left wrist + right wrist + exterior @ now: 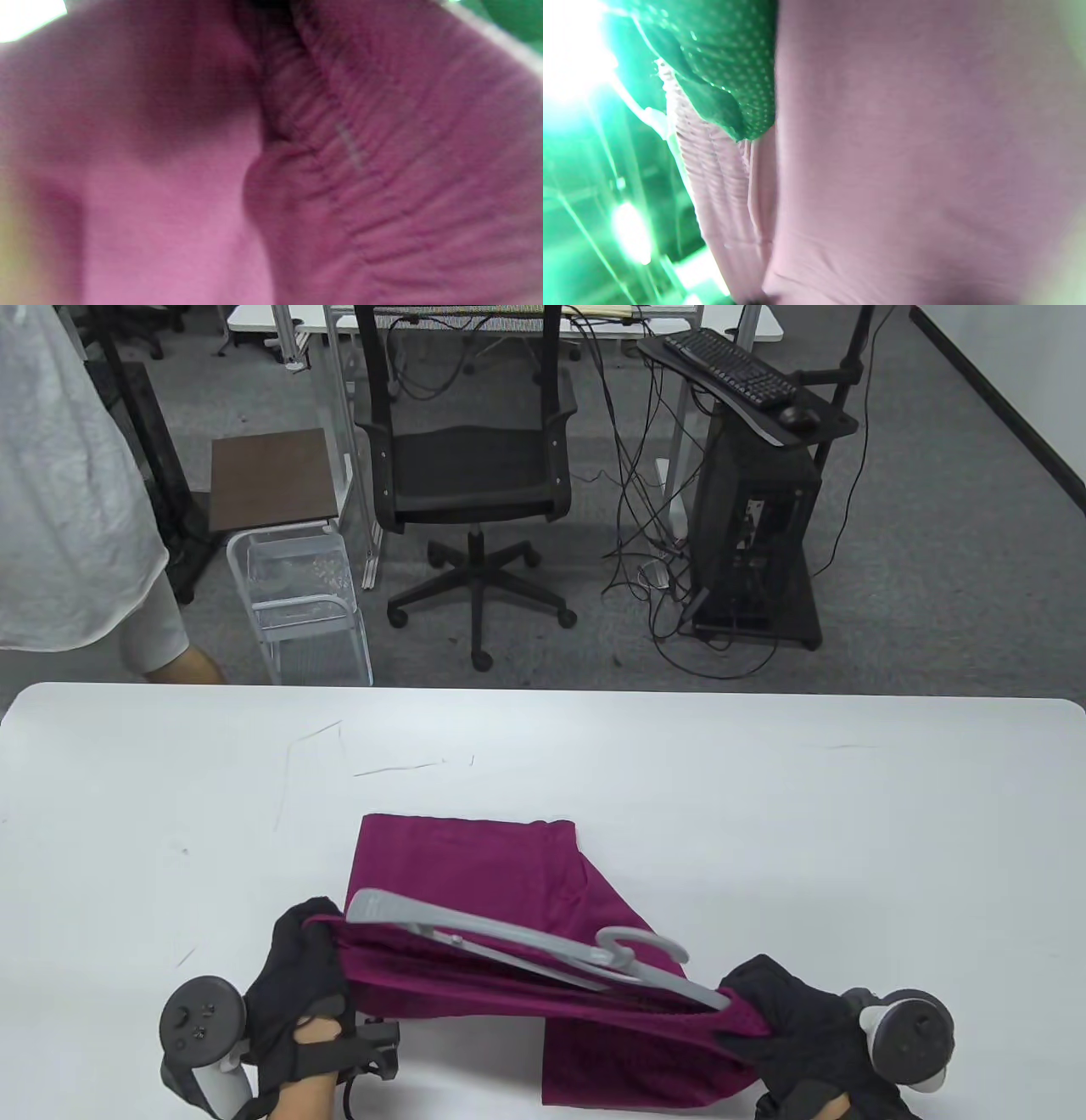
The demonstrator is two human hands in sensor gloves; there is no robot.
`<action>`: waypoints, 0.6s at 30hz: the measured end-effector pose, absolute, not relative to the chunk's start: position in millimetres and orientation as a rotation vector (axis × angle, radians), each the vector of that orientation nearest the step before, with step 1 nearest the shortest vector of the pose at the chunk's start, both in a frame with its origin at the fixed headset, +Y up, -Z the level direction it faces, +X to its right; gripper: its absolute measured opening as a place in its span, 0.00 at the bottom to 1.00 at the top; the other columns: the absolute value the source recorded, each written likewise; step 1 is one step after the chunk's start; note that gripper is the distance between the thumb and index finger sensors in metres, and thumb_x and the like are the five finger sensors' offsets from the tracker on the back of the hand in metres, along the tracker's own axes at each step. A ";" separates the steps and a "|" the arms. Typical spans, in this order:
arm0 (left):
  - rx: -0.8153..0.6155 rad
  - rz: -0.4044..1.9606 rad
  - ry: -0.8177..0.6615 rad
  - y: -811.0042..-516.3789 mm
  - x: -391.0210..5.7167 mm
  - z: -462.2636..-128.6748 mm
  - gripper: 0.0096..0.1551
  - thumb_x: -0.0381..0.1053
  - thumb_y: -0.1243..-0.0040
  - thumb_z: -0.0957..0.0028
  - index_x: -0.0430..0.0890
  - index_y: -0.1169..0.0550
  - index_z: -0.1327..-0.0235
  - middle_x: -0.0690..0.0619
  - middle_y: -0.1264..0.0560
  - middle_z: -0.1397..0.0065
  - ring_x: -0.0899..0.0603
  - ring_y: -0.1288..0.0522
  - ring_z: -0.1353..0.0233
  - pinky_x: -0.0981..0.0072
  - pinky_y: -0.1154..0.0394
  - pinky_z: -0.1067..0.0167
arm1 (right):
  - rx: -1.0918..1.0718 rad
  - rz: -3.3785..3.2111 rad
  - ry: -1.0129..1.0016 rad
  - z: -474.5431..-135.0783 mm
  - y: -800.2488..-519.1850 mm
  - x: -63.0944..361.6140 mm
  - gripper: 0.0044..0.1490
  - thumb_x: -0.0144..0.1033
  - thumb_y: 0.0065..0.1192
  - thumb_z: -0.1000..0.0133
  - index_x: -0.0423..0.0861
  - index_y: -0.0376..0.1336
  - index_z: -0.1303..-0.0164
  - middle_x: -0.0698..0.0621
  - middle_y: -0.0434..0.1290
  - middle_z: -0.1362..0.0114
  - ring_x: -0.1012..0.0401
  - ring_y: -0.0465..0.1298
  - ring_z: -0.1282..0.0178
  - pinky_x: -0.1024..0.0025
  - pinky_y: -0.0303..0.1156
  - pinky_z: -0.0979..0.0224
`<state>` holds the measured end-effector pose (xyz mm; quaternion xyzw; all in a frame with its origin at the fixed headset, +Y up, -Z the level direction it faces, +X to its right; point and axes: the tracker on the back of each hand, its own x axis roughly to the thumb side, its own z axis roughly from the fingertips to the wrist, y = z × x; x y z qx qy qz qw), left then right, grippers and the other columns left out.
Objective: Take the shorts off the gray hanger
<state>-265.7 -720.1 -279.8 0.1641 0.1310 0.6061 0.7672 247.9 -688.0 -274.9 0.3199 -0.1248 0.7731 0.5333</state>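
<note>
The magenta shorts (475, 865) lie on the white table (764, 814), waistband stretched under the gray hanger (509, 937). The left hand (297, 984) grips the waistband's left end, the right hand (789, 1018) its right end. Beyond the table stand an office chair (471, 475) and a computer stand (755, 517).

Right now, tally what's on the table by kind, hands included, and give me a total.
Shorts: 1, magenta
Hanger: 1, gray, lying on the shorts
Hands: 2, left hand and right hand, each gripping an end of the waistband
Total: 4
</note>
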 end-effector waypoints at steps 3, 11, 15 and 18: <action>0.214 1.197 0.091 -710.8 -225.1 -285.1 0.23 0.60 0.49 0.51 0.59 0.22 0.43 0.57 0.18 0.50 0.49 0.17 0.59 0.38 0.28 0.34 | 0.740 1.912 -0.290 -275.3 -694.0 238.9 0.26 0.32 0.78 0.57 0.49 0.68 0.49 0.51 0.74 0.43 0.61 0.75 0.69 0.62 0.76 0.67; -0.117 0.956 -0.052 -732.1 -153.3 -292.7 0.49 0.78 0.49 0.59 0.60 0.43 0.25 0.56 0.32 0.31 0.45 0.26 0.38 0.33 0.38 0.27 | 0.598 1.977 -0.311 -277.5 -708.9 241.3 0.29 0.33 0.77 0.53 0.48 0.66 0.42 0.49 0.73 0.39 0.60 0.75 0.66 0.61 0.76 0.64; -0.017 1.126 0.029 -734.7 -183.4 -292.6 0.60 0.78 0.51 0.58 0.59 0.65 0.26 0.52 0.60 0.17 0.35 0.47 0.17 0.25 0.52 0.24 | 0.585 2.022 -0.370 -278.5 -707.4 251.9 0.31 0.33 0.76 0.51 0.47 0.65 0.37 0.48 0.72 0.35 0.58 0.75 0.64 0.58 0.76 0.62; 0.218 1.217 -0.025 -720.7 -204.3 -286.2 0.60 0.72 0.43 0.57 0.68 0.69 0.32 0.57 0.76 0.22 0.35 0.67 0.15 0.26 0.68 0.25 | 0.616 2.044 -0.415 -277.5 -705.0 257.0 0.43 0.33 0.76 0.51 0.57 0.59 0.25 0.51 0.73 0.32 0.57 0.75 0.64 0.58 0.76 0.61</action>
